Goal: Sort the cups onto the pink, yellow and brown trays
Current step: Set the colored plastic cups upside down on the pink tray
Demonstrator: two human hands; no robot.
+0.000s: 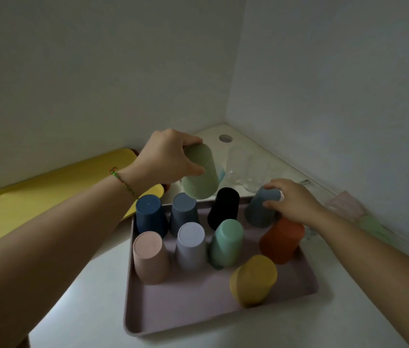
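Our left hand (165, 156) curls round an upturned green cup (202, 179) at the far edge of the pink tray (198, 305). Our right hand (293, 199) grips the base of a grey cup (258, 212) at the tray's far right corner. Eight more cups stand mouth-down on the pink tray. The yellow tray (48, 197) lies to the left, and clear glasses (248, 169) stand behind.

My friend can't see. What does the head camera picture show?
The left hand grips a green cup and the right hand a grey cup, at the back of a pink tray of upside-down coloured cups. A yellow tray lies to the left.
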